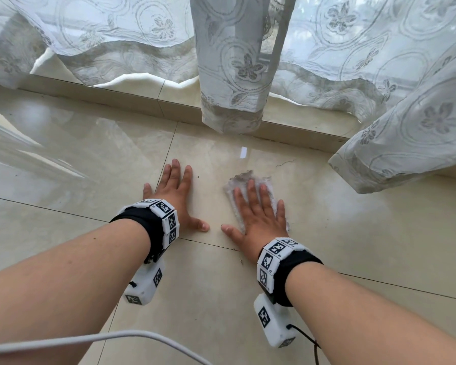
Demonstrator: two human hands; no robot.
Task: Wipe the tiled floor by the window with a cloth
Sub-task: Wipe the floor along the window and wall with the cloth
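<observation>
My right hand (258,214) presses flat, fingers straight, on the cloth (244,177), which lies on the tiled floor (353,233) at three o'clock of my left hand (175,196), itself open on bare tile. I judge the wiping as barely under way: a dark strand (284,163) at one o'clock of the cloth is not yet reached.

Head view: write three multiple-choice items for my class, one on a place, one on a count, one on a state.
1. Where is the cloth? A under the right hand; B in a bucket; C on a chair.
2. How many marker wristbands show? A one; B two; C three.
3. How is the left hand? A flat, fingers spread; B clenched; C holding a brush.
Answers: 1 A, the right hand presses it onto the floor; 2 B, one on each wrist; 3 A, its palm lies on the tile.
</observation>
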